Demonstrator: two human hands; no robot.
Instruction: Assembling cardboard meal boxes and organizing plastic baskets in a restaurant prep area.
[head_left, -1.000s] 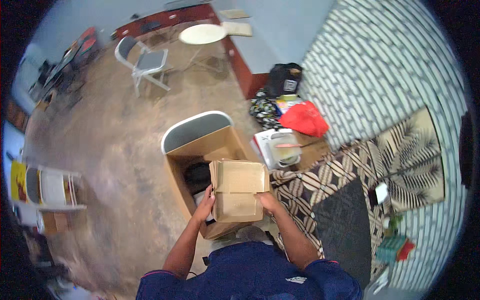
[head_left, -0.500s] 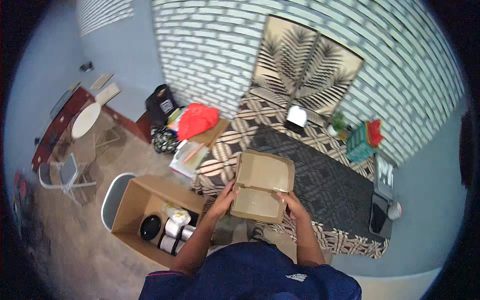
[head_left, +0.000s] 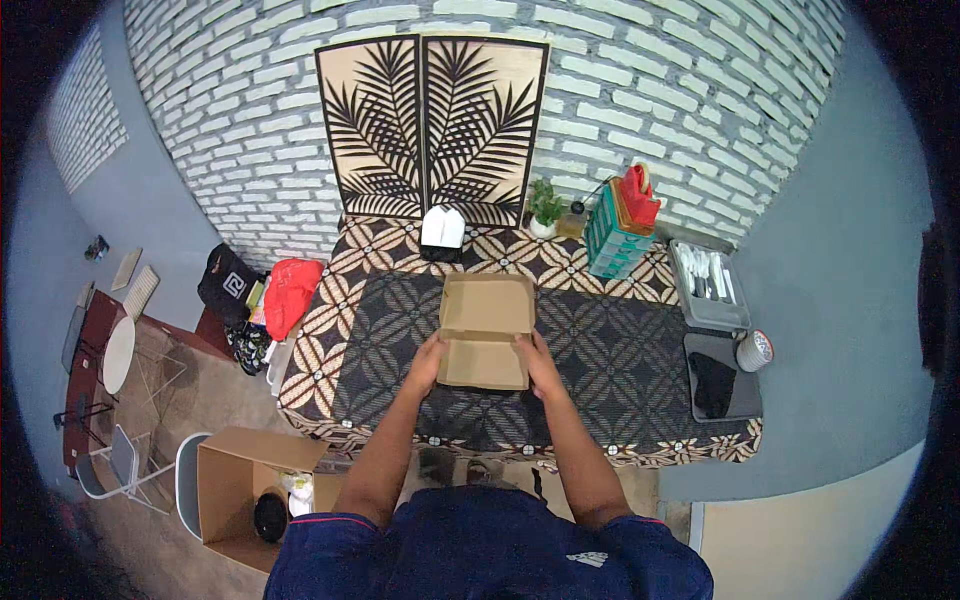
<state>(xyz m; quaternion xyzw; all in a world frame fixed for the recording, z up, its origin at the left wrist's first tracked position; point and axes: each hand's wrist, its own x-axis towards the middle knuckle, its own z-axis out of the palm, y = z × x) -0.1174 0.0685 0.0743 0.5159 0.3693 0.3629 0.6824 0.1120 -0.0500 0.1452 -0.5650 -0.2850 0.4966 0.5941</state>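
An empty brown cardboard box [head_left: 487,305] with its hinged lid laid back is held over the dark patterned cloth on the table. My left hand [head_left: 428,360] grips its left side near the front, and my right hand [head_left: 540,362] grips the right side at about the same height. The fingers curl around the side walls, partly hidden under the box. Whether its base touches the cloth, I cannot tell.
On the table [head_left: 620,350] are a napkin holder [head_left: 442,232], potted plant [head_left: 544,208], teal drawer unit [head_left: 618,240], cutlery tray [head_left: 708,285], a grey tray [head_left: 688,360] with black cloth, and stacked cups [head_left: 755,350]. A large carton [head_left: 228,470] stands lower left; palm-patterned panels [head_left: 432,130] lean on the wall.
My view has turned right and now faces the table squarely. Both hands have carried the open box from the table's near left edge to over the dark cloth.
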